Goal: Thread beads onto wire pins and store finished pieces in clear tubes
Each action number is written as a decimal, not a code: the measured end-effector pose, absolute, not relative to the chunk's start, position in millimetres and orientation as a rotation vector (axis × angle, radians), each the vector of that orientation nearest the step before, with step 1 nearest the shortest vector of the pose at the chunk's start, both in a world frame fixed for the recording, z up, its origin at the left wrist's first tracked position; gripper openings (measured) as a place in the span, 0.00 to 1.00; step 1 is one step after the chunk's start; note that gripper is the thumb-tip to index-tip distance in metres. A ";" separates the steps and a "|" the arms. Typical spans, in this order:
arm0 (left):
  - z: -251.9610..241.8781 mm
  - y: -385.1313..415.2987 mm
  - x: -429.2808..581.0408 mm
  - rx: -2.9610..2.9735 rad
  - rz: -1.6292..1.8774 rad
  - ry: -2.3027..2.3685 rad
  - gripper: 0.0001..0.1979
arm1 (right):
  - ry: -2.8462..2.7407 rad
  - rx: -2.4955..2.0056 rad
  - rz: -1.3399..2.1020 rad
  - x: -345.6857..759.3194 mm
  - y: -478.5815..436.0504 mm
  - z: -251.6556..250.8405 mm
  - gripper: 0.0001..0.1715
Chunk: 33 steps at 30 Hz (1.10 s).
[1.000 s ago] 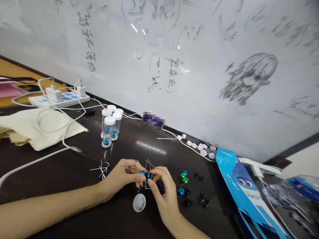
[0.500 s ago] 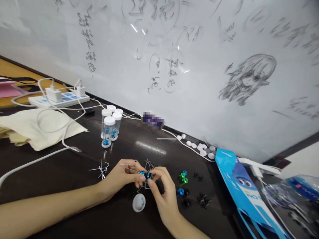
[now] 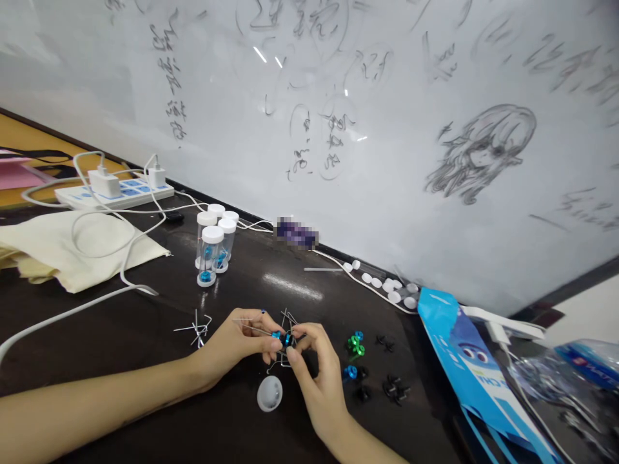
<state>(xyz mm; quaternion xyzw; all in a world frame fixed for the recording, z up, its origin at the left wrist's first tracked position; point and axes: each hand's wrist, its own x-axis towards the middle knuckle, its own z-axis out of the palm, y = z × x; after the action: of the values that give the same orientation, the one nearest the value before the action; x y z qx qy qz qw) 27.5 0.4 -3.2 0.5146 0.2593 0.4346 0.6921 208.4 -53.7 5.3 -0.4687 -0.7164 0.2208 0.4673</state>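
Observation:
Low over the dark table (image 3: 145,335), my left hand (image 3: 236,345) and my right hand (image 3: 316,377) meet fingertip to fingertip. Both pinch a small blue bead piece (image 3: 281,338) strung on a thin metal wire (image 3: 251,328) that sticks out to the left. Just behind the hands lies a tangle of bent wires (image 3: 289,318). A clear round lid (image 3: 269,394) rests on the table right below my hands.
Loose green, blue and black beads (image 3: 356,346) lie right of my hands, more wires (image 3: 197,328) to the left. Several white-capped vials (image 3: 213,248) stand behind. White caps (image 3: 394,290), a blue package (image 3: 464,361), a cream cloth (image 3: 62,248), cables and a power strip (image 3: 116,190) line the whiteboard (image 3: 338,116).

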 end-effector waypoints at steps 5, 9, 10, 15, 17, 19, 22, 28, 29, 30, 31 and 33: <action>-4.9 0.8 27.8 1.167 0.974 0.580 0.08 | -1.797 -1.147 0.512 207.8 -53.5 5.1 0.06; -5.3 1.2 27.9 1.158 0.977 0.586 0.08 | -1.753 -1.151 0.528 208.6 -54.1 4.8 0.10; -5.3 1.3 27.9 1.154 0.976 0.583 0.08 | -1.751 -1.145 0.530 208.8 -54.3 4.9 0.10; -4.7 1.1 28.2 1.151 0.969 0.574 0.08 | -1.789 -1.134 0.546 209.3 -54.8 5.7 0.08; -4.0 1.0 28.1 1.154 0.972 0.579 0.08 | -1.774 -1.136 0.550 209.2 -54.7 6.0 0.09; -3.1 0.7 28.0 1.152 0.975 0.584 0.08 | -1.756 -1.128 0.553 209.2 -54.7 6.3 0.10; -2.0 0.0 27.9 1.146 0.972 0.572 0.08 | -1.776 -1.118 0.557 209.5 -55.2 6.7 0.10; -2.5 0.1 27.6 1.137 0.976 0.575 0.07 | -1.749 -1.118 0.581 211.0 -55.7 5.1 0.14; -2.9 0.1 27.5 1.134 0.976 0.577 0.07 | -1.746 -1.114 0.579 211.2 -55.4 4.9 0.14; -3.3 0.1 27.4 1.133 0.973 0.573 0.07 | -1.752 -1.112 0.578 211.2 -55.1 4.8 0.14; -3.6 0.1 27.3 1.132 0.971 0.568 0.07 | -1.763 -1.114 0.577 211.3 -54.8 4.9 0.14; -4.3 0.1 27.3 1.136 0.969 0.557 0.07 | -1.774 -1.119 0.581 211.2 -54.4 4.9 0.14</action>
<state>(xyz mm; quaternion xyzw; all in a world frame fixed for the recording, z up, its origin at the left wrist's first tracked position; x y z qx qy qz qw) 27.3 0.1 -4.3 0.5098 0.2499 0.4349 0.6990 211.2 -54.4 4.9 -0.4555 -0.7220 0.2365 0.4640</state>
